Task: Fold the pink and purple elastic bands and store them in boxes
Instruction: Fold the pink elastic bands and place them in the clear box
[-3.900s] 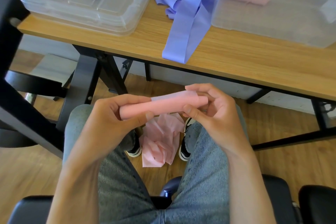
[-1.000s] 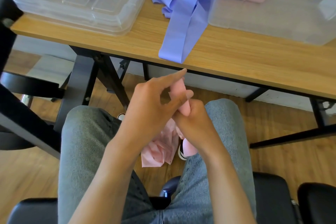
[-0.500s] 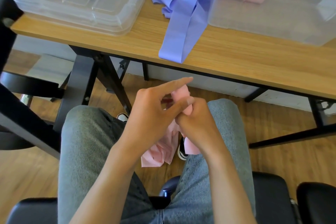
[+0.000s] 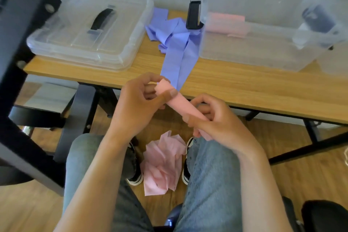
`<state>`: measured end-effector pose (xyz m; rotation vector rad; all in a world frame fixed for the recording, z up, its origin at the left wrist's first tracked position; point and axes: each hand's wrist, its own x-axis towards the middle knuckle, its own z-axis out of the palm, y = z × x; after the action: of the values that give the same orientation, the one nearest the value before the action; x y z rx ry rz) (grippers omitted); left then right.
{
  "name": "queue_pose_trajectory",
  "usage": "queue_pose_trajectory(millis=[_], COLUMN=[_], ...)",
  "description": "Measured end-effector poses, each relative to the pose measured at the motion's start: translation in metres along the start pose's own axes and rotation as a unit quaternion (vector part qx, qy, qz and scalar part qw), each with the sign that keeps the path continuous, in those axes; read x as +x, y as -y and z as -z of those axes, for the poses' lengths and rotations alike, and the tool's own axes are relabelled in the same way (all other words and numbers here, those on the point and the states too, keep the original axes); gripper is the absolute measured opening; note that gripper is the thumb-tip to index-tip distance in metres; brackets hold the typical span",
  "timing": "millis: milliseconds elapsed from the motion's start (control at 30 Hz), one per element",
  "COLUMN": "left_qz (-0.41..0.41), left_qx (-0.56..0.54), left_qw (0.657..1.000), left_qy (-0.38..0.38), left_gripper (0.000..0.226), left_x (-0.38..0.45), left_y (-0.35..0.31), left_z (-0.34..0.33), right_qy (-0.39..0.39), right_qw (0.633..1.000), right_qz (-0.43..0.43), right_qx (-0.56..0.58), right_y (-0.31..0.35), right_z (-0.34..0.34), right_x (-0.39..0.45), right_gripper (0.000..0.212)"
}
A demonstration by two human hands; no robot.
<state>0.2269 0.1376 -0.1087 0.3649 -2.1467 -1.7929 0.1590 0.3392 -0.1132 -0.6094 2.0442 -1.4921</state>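
On the light wooden table (image 4: 244, 88), right part: open clear plastic storage box (image 4: 254, 47), holding a folded pink band (image 4: 226, 24) at its back left corner and something dark and blurred at its right end. On the table's left part: clear plastic lid with a black handle (image 4: 90, 34), lying flat. Between lid and box: loose purple elastic band (image 4: 177, 51), crumpled at the back, one strip trailing to the table's front edge.

Just in front of that edge, above the lap: rolled pink elastic band (image 4: 180, 105), long axis slanting from upper left, nearest the table, down to lower right. Left hand (image 4: 135, 107) curled round the upper end, thumb pressed on top. Right hand (image 4: 212, 118) curled round the lower end. Below the table's front edge, on the wooden floor between the shoes: crumpled heap of pink band (image 4: 162, 164).
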Motion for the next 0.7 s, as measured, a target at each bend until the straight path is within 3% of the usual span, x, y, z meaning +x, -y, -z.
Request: queue_pose_trajectory(millis=[133,333,533,700], left_qz=[-0.008,-0.066,-0.135,-0.200], left_qx=[0.046,0.178,0.327,0.402], left_qw=[0.997,0.972,0.902,0.854], left_qy=[0.062,0.139,0.248,0.264], left_gripper=[0.036,0.027,0.020,0.020], left_x=[0.022,0.064,0.111,0.145], left_y=[-0.020,-0.047,-0.090,-0.131], left_z=[0.009,0.021,0.010,-0.013], right_qy=[-0.015,-0.090,-0.102,-0.093], right_qw=[0.998,0.991,0.959,0.909], right_qz=[0.017,0.066,0.100,0.113], right_qx=[-0.064,-0.071,-0.243,-0.391], right_y=[0.016,0.042,0.079,0.106], right_z=[0.029,0.073,0.112,0.147], right_x=[0.004,0.018,0.036,0.049], right_gripper=[0.014,0.020,0.019,0.016])
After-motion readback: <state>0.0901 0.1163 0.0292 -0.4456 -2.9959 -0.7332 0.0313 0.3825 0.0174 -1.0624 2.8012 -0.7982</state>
